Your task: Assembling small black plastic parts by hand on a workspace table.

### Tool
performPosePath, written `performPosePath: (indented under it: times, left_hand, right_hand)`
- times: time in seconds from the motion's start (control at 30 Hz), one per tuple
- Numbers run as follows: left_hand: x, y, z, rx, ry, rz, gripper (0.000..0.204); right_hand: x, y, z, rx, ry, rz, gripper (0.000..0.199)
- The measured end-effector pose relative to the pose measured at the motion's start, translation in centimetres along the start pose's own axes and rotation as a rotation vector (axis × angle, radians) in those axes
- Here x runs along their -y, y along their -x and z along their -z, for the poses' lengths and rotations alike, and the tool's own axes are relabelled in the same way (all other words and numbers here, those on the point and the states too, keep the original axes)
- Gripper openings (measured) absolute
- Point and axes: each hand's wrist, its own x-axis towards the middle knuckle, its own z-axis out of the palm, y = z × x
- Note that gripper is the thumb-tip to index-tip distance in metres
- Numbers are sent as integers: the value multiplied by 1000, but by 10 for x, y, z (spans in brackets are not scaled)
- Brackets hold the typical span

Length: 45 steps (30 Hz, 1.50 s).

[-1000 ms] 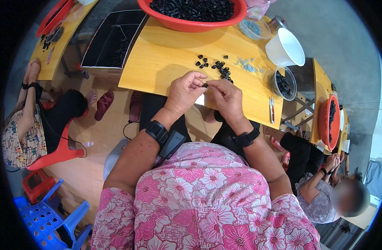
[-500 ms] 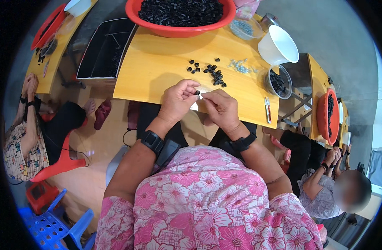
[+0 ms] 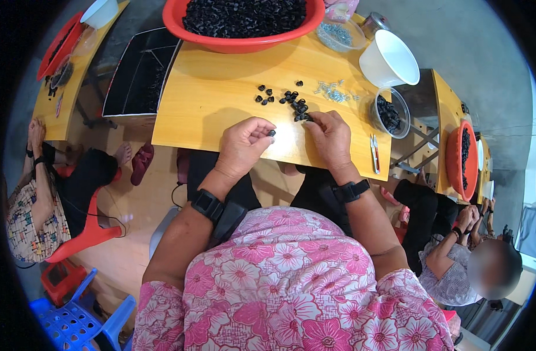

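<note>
Between the thumb and fingers of my left hand (image 3: 242,146) is a small black plastic piece (image 3: 271,133), held just above the table's near edge. My right hand (image 3: 332,137) reaches to the near side of a loose pile of the same black pieces (image 3: 294,100). Its thumb and forefinger close on one piece at the pile's edge, partly covered by the fingertips. Farther right lie several small silvery metal pieces (image 3: 335,92). A few more black pieces (image 3: 265,95) sit left of the pile.
A red basin (image 3: 221,44) heaped with black pieces stands at the back. On the right are a clear tub of black pieces (image 3: 403,120), a white bucket (image 3: 390,61), a clear tub of metal pieces (image 3: 341,36) and a slim red-and-silver tool (image 3: 375,155). Other people sit at both sides.
My hands have come apart. The right one moved right and away from me to the pile, while the left keeps a black piece, now more visible.
</note>
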Motion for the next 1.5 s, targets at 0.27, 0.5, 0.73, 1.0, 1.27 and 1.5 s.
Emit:
performPosePath:
  times: [0.27,0.5,0.73,1.0,1.27,1.5]
  left_hand:
    - [1,1,-1,-2,-7,-21,18]
    - [3,0,3,18,-25,-18,18]
    - [3,-1,8,69,-44,-35,19]
    - [3,-1,9,99,8,-42,23]
    - [0,-1,10,109,-21,-29,28]
    - [2,-2,9,109,-7,-21,29]
  right_hand:
    - [4,7,2,38,5,-98,16]
    - [6,17,-2,28,-130,-17,15]
    - [28,23,-9,220,-715,-253,9]
    - [42,19,-9,296,-882,-384,15]
    - [38,18,-16,341,-929,-384,15]
    - [35,15,-19,360,-933,-376,13]
